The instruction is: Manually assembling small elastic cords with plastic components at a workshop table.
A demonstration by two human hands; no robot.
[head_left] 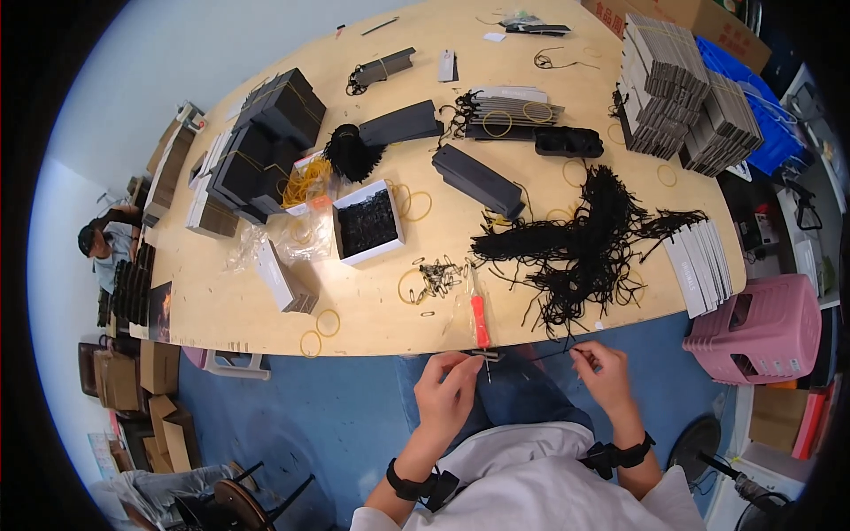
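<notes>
Just off the near table edge, my left hand is closed, finger and thumb pinching at a small dark flat piece. My right hand, to its right, pinches the end of a thin black cord that stretches toward the left hand. Between the hands and the table lies a red-handled tool, its thin metal tip showing below the dark piece. Just beyond, a large heap of black cords spreads over the table. Left of the tool is a small pile of black safety pins.
A white box of small black pieces, yellow rubber bands and dark card stacks stand left. Grey tag bundles rise at the far right. A pink stool is beside the table; another person sits far left.
</notes>
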